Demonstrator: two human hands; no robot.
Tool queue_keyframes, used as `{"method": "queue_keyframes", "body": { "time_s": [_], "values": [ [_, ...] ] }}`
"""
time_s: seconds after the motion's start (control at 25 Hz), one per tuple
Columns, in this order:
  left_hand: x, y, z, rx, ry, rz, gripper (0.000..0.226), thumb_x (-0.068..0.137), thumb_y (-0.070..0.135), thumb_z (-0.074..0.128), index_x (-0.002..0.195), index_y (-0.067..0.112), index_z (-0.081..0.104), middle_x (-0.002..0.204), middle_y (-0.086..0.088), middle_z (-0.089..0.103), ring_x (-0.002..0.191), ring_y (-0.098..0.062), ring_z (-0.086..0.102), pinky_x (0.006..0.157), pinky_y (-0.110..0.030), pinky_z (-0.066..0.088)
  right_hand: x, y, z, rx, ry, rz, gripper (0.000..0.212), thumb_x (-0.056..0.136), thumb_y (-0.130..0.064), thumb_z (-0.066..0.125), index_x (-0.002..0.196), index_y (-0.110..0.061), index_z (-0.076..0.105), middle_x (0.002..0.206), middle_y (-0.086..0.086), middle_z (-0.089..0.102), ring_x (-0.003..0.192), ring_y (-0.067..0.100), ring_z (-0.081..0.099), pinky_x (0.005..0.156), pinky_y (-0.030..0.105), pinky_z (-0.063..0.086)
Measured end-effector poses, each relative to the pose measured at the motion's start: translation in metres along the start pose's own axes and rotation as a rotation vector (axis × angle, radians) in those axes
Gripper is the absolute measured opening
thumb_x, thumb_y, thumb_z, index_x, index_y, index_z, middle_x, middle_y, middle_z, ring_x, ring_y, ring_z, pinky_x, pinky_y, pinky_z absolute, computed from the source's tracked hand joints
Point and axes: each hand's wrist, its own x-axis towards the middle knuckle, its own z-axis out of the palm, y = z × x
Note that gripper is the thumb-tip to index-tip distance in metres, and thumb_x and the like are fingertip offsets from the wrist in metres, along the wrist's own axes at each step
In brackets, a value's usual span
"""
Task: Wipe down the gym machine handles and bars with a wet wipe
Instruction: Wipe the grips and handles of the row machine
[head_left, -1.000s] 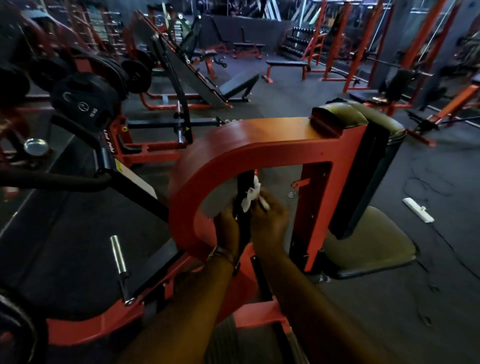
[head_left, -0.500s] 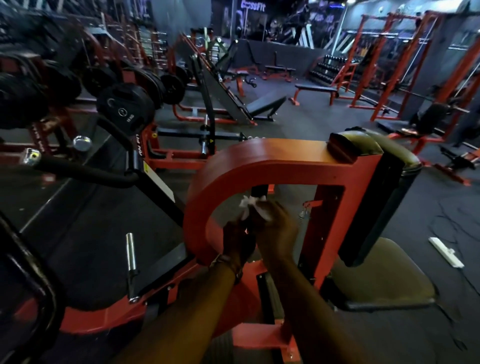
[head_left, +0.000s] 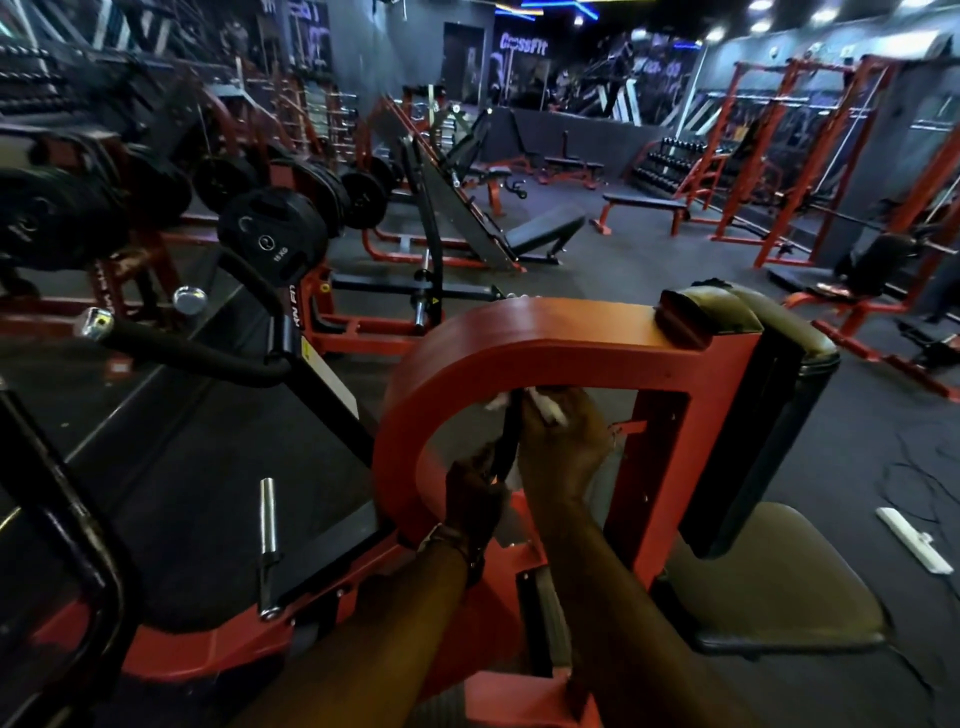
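A thin black upright bar (head_left: 509, 436) runs down inside the curved red frame (head_left: 519, 332) of a gym machine. My right hand (head_left: 563, 452) presses a white wet wipe (head_left: 545, 408) against the top of that bar, just under the frame's arch; white bits show on both sides of the bar. My left hand (head_left: 475, 499) grips the same bar lower down. Both forearms reach in from the bottom of the view. Most of the wipe is hidden under my fingers.
A padded backrest (head_left: 753, 415) and seat (head_left: 779, 582) stand right of the frame. A black padded handle (head_left: 197, 353) and a chrome peg (head_left: 268, 519) lie to the left. Weight plates (head_left: 270, 234), benches and red racks fill the room beyond. A white object (head_left: 914, 540) lies on the floor.
My right hand has slid the wipe up the black bar to the underside of the arch. My head has tipped up, showing more of the gym.
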Motion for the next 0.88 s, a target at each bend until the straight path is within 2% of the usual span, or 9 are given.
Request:
{"method": "queue_keyframes", "body": {
  "time_s": [0.12,0.2,0.24,0.36,0.48,0.56,0.64,0.76,0.88],
  "values": [
    [-0.007,0.014,0.004,-0.147,0.022,-0.098,0.021,0.090,0.000,0.066,0.107,0.005,0.075,0.097,-0.006,0.077,0.091,-0.006,0.070,0.075,-0.024,0.056,-0.030,0.020,-0.016,0.025,-0.150,0.254,0.017,0.086,-0.013,0.075,0.078,-0.022,0.065,0.069,-0.015,0.068,0.064,0.000,0.064,0.058,0.023,0.049],
    [-0.012,0.025,0.005,-0.081,0.052,-0.117,0.007,0.089,0.012,0.073,0.093,0.008,0.078,0.074,0.008,0.073,0.070,0.008,0.064,0.061,-0.017,0.049,-0.043,0.031,-0.029,0.004,-0.207,0.357,0.018,0.087,-0.013,0.074,0.073,-0.018,0.064,0.062,-0.011,0.065,0.056,0.000,0.058,0.054,0.026,0.044],
    [-0.014,0.025,0.004,-0.056,0.048,-0.148,0.008,0.089,0.016,0.074,0.094,0.010,0.078,0.072,0.012,0.071,0.067,0.008,0.064,0.059,-0.016,0.046,-0.036,0.030,-0.033,0.026,-0.189,0.380,0.017,0.088,-0.017,0.074,0.074,-0.013,0.066,0.061,-0.008,0.064,0.055,0.002,0.057,0.054,0.027,0.044],
    [-0.012,0.034,0.005,-0.242,0.076,-0.227,0.018,0.098,0.003,0.056,0.102,0.003,0.073,0.082,-0.002,0.073,0.072,-0.008,0.069,0.060,-0.019,0.051,0.016,0.005,-0.021,0.263,-0.098,0.426,0.023,0.100,-0.017,0.057,0.085,-0.004,0.068,0.069,-0.003,0.065,0.063,0.008,0.061,0.055,0.026,0.049],
    [-0.014,0.035,0.007,-0.187,0.103,-0.260,0.018,0.091,-0.004,0.064,0.102,0.006,0.073,0.086,0.002,0.073,0.079,-0.010,0.069,0.065,-0.017,0.052,0.038,0.003,-0.001,0.513,-0.278,0.702,0.037,0.103,-0.014,0.038,0.074,-0.012,0.061,0.062,-0.006,0.065,0.062,0.009,0.061,0.055,0.020,0.049],
    [-0.019,0.030,0.004,-0.081,0.066,-0.215,0.018,0.087,0.008,0.075,0.105,0.013,0.077,0.092,0.007,0.076,0.089,-0.008,0.070,0.068,-0.012,0.050,0.025,0.023,0.006,0.439,-0.536,0.714,0.034,0.098,-0.023,0.044,0.080,-0.009,0.068,0.075,0.005,0.070,0.069,0.020,0.065,0.065,0.031,0.052],
    [-0.022,0.026,0.004,-0.054,0.048,-0.209,0.020,0.085,0.011,0.077,0.105,0.010,0.077,0.092,0.002,0.076,0.086,-0.009,0.070,0.066,-0.011,0.048,0.023,0.030,0.003,0.457,-0.670,0.712,0.033,0.096,-0.022,0.045,0.081,-0.005,0.069,0.077,0.014,0.065,0.068,0.026,0.062,0.066,0.036,0.048],
    [-0.023,0.026,0.004,-0.022,0.069,-0.207,0.021,0.082,0.010,0.079,0.103,0.011,0.078,0.091,-0.002,0.077,0.084,-0.011,0.070,0.071,-0.025,0.053,0.058,0.012,0.003,0.653,-0.670,0.802,0.035,0.102,-0.022,0.038,0.081,-0.009,0.062,0.069,0.008,0.060,0.059,0.018,0.059,0.059,0.030,0.047],
    [-0.021,0.019,0.006,-0.025,0.086,-0.247,0.019,0.082,0.014,0.080,0.101,0.014,0.078,0.087,0.003,0.076,0.079,-0.005,0.068,0.070,-0.023,0.052,0.065,0.018,0.008,0.676,-0.705,0.807,0.036,0.102,-0.025,0.038,0.085,-0.009,0.066,0.074,0.007,0.063,0.067,0.021,0.061,0.064,0.033,0.049]
  ]
}}
